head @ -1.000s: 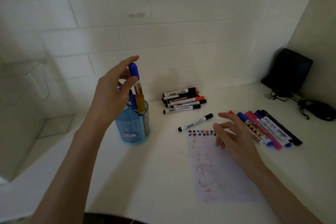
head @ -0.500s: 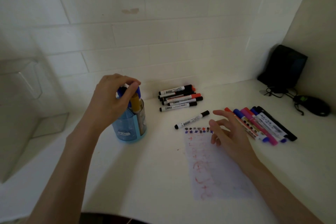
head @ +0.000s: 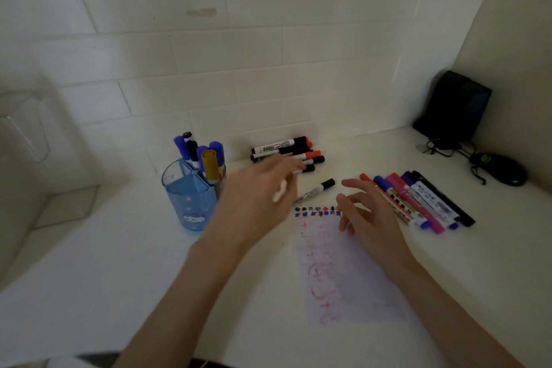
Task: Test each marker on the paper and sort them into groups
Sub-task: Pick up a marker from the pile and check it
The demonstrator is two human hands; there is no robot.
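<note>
The black-capped marker [head: 318, 188] lies slantwise on the smooth white desk [head: 119, 278], just past the blurred left grip [head: 263, 188] — I cannot tell whether that grip holds anything. The right grip [head: 367, 218], fingers loosely apart and empty, rests on the thin scribbled paper [head: 337, 278] — a translucent blue plastic cup [head: 191, 206] stands left.

Black pouch [head: 454, 107] upright in the worktop's [head: 119, 278] far right corner, against the wall; black mouse [head: 501, 169] just right of it, its cable [head: 442, 149] tangled at the pouch's foot; clear acrylic holder [head: 27, 128] at left edge; white tiled wall [head: 239, 54] behind.
</note>
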